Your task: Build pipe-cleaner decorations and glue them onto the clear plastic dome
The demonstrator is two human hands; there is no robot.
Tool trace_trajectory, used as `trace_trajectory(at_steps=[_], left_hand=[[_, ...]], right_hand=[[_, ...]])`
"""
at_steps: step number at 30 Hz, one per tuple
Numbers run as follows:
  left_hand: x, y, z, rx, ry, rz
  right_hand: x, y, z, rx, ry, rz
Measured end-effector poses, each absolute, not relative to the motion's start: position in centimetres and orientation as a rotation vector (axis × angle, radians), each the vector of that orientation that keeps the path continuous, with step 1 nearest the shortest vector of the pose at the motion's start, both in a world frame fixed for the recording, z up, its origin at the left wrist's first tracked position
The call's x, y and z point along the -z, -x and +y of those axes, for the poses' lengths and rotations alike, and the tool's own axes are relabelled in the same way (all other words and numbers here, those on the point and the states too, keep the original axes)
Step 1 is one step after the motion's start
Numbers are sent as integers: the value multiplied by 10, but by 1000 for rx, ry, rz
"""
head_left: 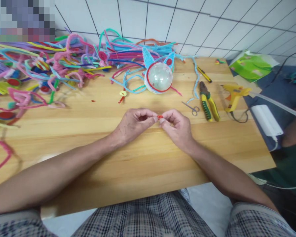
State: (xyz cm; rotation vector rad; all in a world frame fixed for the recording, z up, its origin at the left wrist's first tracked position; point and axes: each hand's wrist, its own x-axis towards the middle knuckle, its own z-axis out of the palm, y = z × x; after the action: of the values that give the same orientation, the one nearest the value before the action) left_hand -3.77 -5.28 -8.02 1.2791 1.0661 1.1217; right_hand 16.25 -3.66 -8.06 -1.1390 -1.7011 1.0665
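Observation:
Between my two hands is a small red piece of pipe cleaner (160,117), mostly covered by the fingertips. My left hand (138,123) pinches its left side with thumb and forefinger. From the other side, my right hand (176,126) pinches it the same way. Just beyond them sits a clear plastic ball (160,77) ringed with red and white pipe cleaner, with two blue fuzzy ears (148,57) on top; a red disc marks the right ear. A yellow ring on a red strip (122,94) lies to the left of the ball.
Many coloured pipe cleaners (71,59) are heaped along the back left. On the right lie small scissors (194,109), pliers (208,102), a yellow cutter (204,73) and a yellow glue gun (233,95) with a cord. A white power adapter (266,120) and green package (253,65) are beyond.

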Motion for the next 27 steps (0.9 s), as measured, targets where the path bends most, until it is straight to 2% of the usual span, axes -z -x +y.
trace_trajectory(at_steps=[27], left_hand=[[80, 45, -47, -1021, -1336, 1101]], right_hand=[[87, -163, -37, -1092, 1127, -1667]])
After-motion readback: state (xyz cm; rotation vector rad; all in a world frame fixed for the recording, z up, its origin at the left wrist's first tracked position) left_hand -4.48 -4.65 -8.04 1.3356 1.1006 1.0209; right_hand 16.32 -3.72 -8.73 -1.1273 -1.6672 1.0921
